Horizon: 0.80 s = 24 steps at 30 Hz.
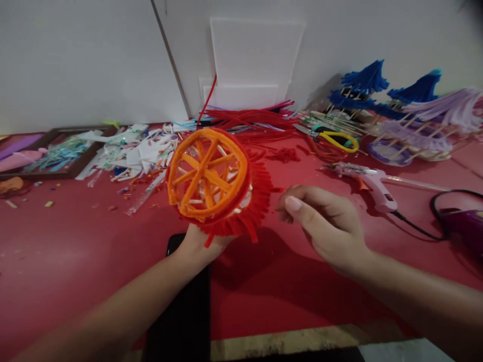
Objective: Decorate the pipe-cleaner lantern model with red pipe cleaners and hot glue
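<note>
A round craft piece point(211, 176) with an orange spoked wheel on its near face and a red fuzzy fringe around it is held up above the red table. My left hand point(206, 244) supports it from behind and below; its fingers are hidden by the piece. To the right, my right hand point(320, 218) is raised with curled fingers, thumb and fingertips pinched together close to a short red strand at the fringe's right edge. Whatever sits between those fingertips is too small to make out.
On the red table point(94, 251) lie a pink glue gun point(372, 183), yellow-handled pliers point(337, 141), red pipe cleaners point(245, 119), white scraps point(143, 153) and a brown frame point(51, 173). Blue point(366, 80) and lilac point(418, 136) stick models stand back right. A black object point(181, 306) lies below my left hand.
</note>
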Motion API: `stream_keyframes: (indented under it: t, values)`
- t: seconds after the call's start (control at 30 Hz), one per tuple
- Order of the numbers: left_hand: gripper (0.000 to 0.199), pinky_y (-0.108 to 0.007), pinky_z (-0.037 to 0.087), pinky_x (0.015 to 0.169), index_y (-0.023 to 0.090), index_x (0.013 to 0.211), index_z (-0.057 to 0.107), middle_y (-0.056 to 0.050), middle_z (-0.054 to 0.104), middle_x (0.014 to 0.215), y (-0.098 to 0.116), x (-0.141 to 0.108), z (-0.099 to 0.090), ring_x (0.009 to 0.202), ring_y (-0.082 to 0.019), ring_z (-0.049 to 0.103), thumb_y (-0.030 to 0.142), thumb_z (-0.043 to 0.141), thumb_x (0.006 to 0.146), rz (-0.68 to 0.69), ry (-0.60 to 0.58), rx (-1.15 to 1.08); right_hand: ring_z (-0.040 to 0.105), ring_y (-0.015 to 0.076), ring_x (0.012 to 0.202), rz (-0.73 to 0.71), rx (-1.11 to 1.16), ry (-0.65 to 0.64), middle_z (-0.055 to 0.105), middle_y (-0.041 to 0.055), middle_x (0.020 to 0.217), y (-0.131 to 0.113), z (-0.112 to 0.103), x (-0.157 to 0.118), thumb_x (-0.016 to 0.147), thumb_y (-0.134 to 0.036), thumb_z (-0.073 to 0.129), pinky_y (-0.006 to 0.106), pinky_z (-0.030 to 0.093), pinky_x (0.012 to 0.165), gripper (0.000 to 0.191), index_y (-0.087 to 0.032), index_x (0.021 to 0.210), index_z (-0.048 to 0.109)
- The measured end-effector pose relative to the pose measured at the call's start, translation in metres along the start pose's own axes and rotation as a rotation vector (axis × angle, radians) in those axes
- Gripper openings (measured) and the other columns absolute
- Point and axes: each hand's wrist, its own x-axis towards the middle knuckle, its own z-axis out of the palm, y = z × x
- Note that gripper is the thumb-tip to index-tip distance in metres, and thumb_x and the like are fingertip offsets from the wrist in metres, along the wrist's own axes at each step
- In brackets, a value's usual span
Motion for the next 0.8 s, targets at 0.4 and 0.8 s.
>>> stream_keyframes:
  t: [0.4,0.8]
  values:
    - [0.044,-0.038,0.050,0.099,0.025,0.098,0.063,0.000,0.074,0.101,0.014,0.005,0.011,0.113,-0.028,0.060,0.006,0.075,0.060,-0.065,-0.026,-0.043,0.048,0.0072,0.050,0.341,0.428,-0.047,0.057,-0.0022,0.058,0.008,0.012,0.000,0.075,-0.039,0.070,0.021,0.041,0.047,0.021,-0.018,0.073,0.067]
    - [0.046,-0.031,0.048,0.098,0.025,0.109,0.060,0.000,0.072,0.109,0.019,0.008,0.017,0.115,-0.024,0.061,0.010,0.071,0.066,-0.225,-0.070,-0.152,0.047,0.0059,0.047,0.384,0.461,-0.024,0.056,-0.0036,0.057,0.009,0.012,0.001,0.074,-0.034,0.071,0.021,0.037,0.046,0.019,-0.017,0.069,0.064]
